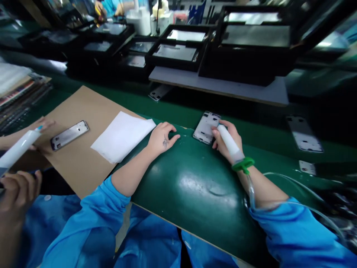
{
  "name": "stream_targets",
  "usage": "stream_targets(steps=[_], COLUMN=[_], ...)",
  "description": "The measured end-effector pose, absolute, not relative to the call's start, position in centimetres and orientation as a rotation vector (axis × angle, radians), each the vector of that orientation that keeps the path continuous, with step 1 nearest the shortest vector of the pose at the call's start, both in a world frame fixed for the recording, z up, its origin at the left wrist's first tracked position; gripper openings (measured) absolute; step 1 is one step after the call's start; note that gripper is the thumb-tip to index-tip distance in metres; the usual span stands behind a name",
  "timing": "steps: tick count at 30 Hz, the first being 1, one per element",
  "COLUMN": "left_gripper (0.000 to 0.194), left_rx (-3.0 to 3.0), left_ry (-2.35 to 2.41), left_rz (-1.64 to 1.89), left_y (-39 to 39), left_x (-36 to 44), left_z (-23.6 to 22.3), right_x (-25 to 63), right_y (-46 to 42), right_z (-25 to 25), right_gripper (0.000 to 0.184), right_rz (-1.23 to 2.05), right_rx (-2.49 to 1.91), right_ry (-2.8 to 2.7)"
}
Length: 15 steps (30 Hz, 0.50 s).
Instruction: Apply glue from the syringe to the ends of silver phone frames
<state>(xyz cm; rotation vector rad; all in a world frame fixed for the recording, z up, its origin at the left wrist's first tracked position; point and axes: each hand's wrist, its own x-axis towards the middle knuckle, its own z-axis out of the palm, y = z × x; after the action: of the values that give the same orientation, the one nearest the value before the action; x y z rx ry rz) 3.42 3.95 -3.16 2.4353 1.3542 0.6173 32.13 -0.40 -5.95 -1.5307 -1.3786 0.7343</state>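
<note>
My right hand [227, 139] is wrapped around a white glue syringe [230, 142] with a green cap [243, 163] and a clear air tube. Its fingers are over the right edge of a silver phone frame [206, 127] that lies on the green mat [178, 186]; whether they touch the frame I cannot tell. The syringe tip is hidden by the fingers. My left hand [162, 139] rests on the mat to the left of the frame, thumb and fingers apart, holding nothing. Just left of it lies a sheet of white paper [121, 137].
A co-worker's hand [18, 190] at the left holds another syringe [21, 147] near a phone frame [69, 136] on brown cardboard [83, 104]. More phone frames [304, 134] lie at right. A grey shelf board [217, 87] with black trays [175, 52] stands behind.
</note>
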Motion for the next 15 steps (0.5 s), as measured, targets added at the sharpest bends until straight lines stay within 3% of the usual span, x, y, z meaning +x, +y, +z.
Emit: stream_targets(steps=[7,11,15], left_gripper=[0.046,0.079,0.113], left_rx=[2.456,2.284,2.327], left_ry=[1.591,1.953,1.945], left_rz=[0.342,0.288,0.313], left_y=[14.6,21.3,22.3], left_x=[4.0,4.1,4.4], left_z=[0.7,2.3,3.1], right_x=[32.0,31.2,31.9], right_y=[-2.0,-1.1,1.8], right_z=[-5.6,-5.7,-5.2], right_gripper=[0.052,0.048,0.044], right_rz=[0.758,0.95,1.004], right_rx=[-1.448,-1.29,-1.23], right_ry=[-1.429,-1.426,-1.202])
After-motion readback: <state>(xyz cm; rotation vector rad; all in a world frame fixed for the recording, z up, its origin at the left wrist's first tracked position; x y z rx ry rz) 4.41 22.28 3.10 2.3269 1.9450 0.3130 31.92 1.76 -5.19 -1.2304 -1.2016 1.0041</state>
